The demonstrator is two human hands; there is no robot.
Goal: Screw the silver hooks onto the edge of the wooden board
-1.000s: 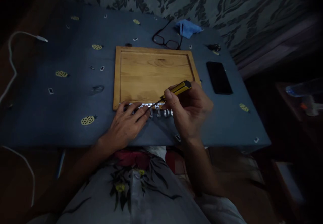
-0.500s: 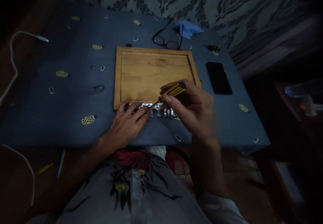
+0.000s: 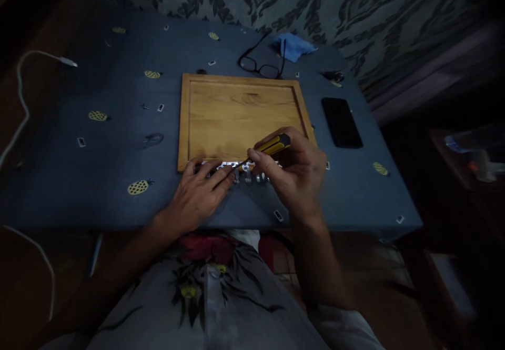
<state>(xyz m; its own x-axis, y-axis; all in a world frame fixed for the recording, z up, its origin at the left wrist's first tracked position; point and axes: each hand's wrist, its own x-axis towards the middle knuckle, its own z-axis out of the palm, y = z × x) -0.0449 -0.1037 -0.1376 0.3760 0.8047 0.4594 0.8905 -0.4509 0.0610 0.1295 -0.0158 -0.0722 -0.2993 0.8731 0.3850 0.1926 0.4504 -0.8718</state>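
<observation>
A shiny metal strip with curled hooks lies along the near edge of a framed wooden board. My left hand rests palm down over the strip's left part, its fingers spread across the metal and board edge. My right hand grips a screwdriver with a yellow and black handle. Its thin shaft slants down to the left, and the tip reaches the strip beside my left fingertips. A screw under the tip cannot be made out.
Behind the board lie black-framed glasses and a blue cloth. To the right is a dark phone. Left of the board are a small clear loop-shaped item and a tiny screw-like piece. A white cable runs along the left.
My right hand has rolled around the screwdriver handle and shifted slightly left and lower. The tip stays at the metal strip. My left hand looks unmoved.
</observation>
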